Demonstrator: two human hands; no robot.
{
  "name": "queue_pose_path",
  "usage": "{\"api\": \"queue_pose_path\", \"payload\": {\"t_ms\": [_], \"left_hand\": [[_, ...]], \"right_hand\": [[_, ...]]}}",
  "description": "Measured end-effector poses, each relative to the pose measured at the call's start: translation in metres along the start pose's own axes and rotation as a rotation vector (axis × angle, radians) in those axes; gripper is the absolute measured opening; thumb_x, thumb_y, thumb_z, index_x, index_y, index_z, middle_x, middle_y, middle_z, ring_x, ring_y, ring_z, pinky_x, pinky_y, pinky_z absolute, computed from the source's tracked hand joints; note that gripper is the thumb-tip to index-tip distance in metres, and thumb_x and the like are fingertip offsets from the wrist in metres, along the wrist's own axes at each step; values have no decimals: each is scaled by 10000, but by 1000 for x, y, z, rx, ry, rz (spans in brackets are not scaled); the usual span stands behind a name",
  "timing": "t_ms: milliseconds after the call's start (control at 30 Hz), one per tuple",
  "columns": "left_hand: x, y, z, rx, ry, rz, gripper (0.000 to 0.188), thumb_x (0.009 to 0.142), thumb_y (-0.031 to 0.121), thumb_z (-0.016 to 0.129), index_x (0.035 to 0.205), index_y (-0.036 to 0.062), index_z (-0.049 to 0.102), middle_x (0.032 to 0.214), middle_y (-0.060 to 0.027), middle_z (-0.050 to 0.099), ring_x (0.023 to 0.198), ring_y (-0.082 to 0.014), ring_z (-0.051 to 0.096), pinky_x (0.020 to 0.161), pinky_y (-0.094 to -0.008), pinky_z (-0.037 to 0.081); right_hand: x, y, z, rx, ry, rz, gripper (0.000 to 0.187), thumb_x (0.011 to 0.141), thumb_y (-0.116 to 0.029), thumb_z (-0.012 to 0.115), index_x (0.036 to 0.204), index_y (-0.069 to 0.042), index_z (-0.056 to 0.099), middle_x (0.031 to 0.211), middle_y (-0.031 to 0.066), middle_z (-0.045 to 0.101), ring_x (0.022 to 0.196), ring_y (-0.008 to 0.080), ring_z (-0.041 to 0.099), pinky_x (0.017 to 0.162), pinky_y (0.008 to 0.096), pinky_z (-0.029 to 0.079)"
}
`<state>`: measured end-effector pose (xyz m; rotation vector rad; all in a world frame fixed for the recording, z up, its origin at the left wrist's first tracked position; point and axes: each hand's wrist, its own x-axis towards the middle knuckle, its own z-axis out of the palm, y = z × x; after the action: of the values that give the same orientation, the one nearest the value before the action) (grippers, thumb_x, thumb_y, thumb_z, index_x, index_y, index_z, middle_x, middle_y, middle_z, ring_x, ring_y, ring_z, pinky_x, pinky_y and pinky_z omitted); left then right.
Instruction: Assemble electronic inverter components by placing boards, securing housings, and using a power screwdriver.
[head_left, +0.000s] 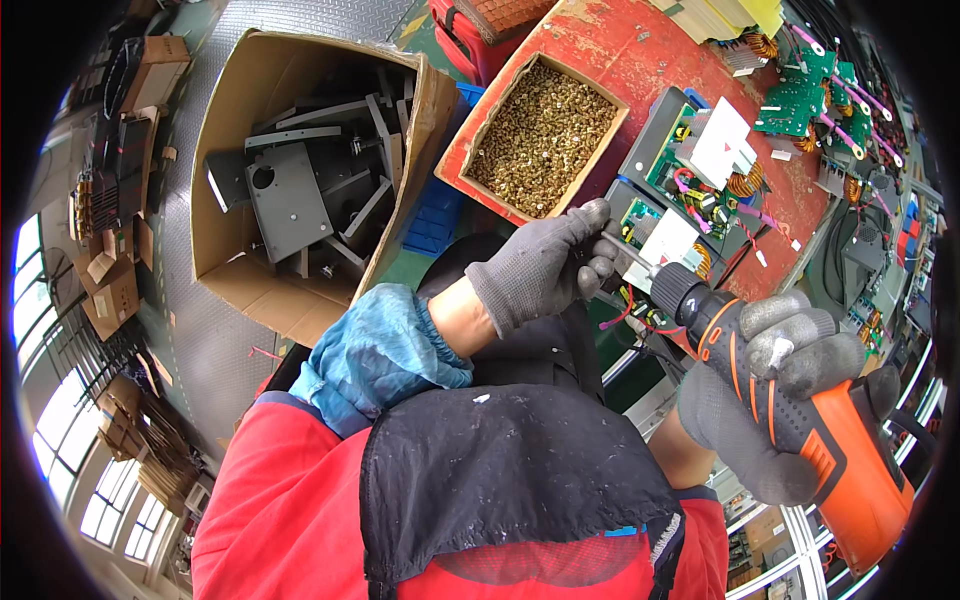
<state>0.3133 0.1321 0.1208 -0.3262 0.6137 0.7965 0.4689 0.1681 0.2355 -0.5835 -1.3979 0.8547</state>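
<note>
My right hand [775,385], in a grey glove, grips the handle of an orange and black cordless screwdriver [800,420]. Its bit points up and left. My left hand [545,265], also gloved in grey, pinches the tip of that bit near the drill's chuck; whether a screw sits there is too small to tell. Just beyond the tip lies a green circuit board [665,235] with white parts and copper coils on a red worktable [620,50]. A flat cardboard tray of brass-coloured screws [545,135] lies on the table by my left hand.
A large open cardboard box [300,180] holding grey metal brackets stands on the floor to the left. More green circuit boards [800,95] with pink wires lie along the table's right side. Blue plastic bins [435,215] sit under the table. Cartons are stacked far left.
</note>
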Motion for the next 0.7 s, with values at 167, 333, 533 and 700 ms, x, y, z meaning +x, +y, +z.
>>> {"api": "queue_pose_path", "payload": {"t_ms": [167,333,533,700], "left_hand": [[3,1,-3,-24,-26,-3,289,1022,348,501,950,74,557,696,17,568,624,-75,563,472,-169,448],[5,1,-3,-61,-81,-1,290,1027,339,491,996,60,563,718,1,584,657,-82,587,495,-169,477],[8,0,-2,-90,-39,29,327,1051,316,427,1031,19,563,758,-78,602,584,-99,550,485,-188,455],[13,7,-21,51,-159,-2,342,1039,306,460,1133,-6,561,882,-67,624,773,-145,614,674,-264,547]], "right_hand": [[4,5,2,21,-84,-66,806,802,-737,579,1229,-73,413,876,66,535,712,174,582,541,299,488],[4,12,5,49,-97,-118,838,824,-712,572,1324,-70,370,881,72,537,714,193,587,516,314,485],[2,15,5,87,-92,-116,783,846,-666,588,1309,-72,377,894,85,548,730,218,591,521,327,489],[6,18,-10,106,-86,93,674,808,-525,658,1226,-35,457,871,97,578,739,214,583,590,364,486]]}}
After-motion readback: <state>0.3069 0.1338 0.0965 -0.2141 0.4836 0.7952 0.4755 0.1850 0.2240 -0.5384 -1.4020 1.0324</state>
